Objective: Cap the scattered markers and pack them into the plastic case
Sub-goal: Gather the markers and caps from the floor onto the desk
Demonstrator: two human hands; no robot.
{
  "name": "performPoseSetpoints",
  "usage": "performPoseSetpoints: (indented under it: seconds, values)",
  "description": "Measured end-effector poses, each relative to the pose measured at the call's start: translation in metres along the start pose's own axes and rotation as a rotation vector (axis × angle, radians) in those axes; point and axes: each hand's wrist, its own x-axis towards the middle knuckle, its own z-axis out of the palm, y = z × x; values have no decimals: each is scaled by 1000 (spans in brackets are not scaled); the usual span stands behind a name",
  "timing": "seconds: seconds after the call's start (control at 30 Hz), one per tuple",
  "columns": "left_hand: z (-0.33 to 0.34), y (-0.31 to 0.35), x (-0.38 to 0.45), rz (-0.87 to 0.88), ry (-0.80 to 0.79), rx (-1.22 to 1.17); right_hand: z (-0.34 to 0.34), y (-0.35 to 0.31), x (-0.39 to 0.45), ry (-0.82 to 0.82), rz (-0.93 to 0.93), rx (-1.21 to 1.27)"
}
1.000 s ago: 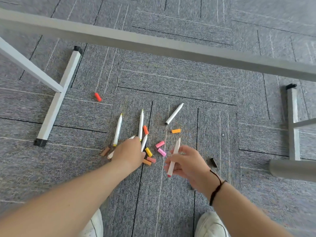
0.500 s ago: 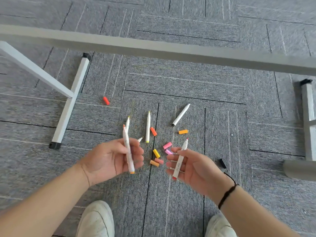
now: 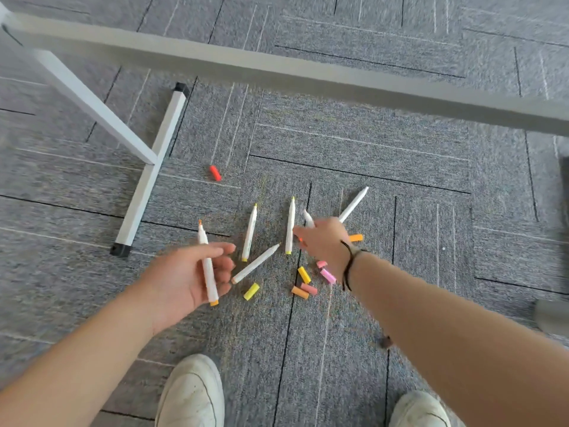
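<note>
Since half a second ago the right hand [image 3: 323, 241] has reached forward over the carpet [image 3: 400, 180], gripping a white marker [image 3: 308, 219]; the left hand [image 3: 197, 277] still grips the orange marker [image 3: 207, 266]. Nothing is capped: four markers [image 3: 250, 232] and loose caps [image 3: 303, 275] lie mid-carpet, a red cap [image 3: 215, 173] apart. No case is visible. A table frame [image 3: 277, 72] overhangs the area.

Single head cam, looks fwd/down, close over carpet floor [image 3: 369, 143].
</note>
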Motion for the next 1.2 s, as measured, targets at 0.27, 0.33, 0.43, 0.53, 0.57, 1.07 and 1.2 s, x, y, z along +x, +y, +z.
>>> performPoseSetpoints:
  seconds: [0.27,0.33,0.43,0.53,0.57,1.07,1.2]
  values:
    - [-13,-9,13,120,246,297,33,-25,16,293,-187,-500]
    - [-11,-9,12,158,265,382,36,-26,14,330,-195,-554]
    - [-6,-9,13,208,273,515,36,-28,13,325,-195,-565]
    - [0,-9,16,240,272,573,33,-26,11,287,-194,-547]
    - [2,-9,18,244,270,592,31,-25,9,284,-189,-543]
    - [41,1,70,434,423,1282,-20,20,-43,-251,42,471]
    - [51,-2,81,403,475,1363,-41,51,-80,-451,111,788]
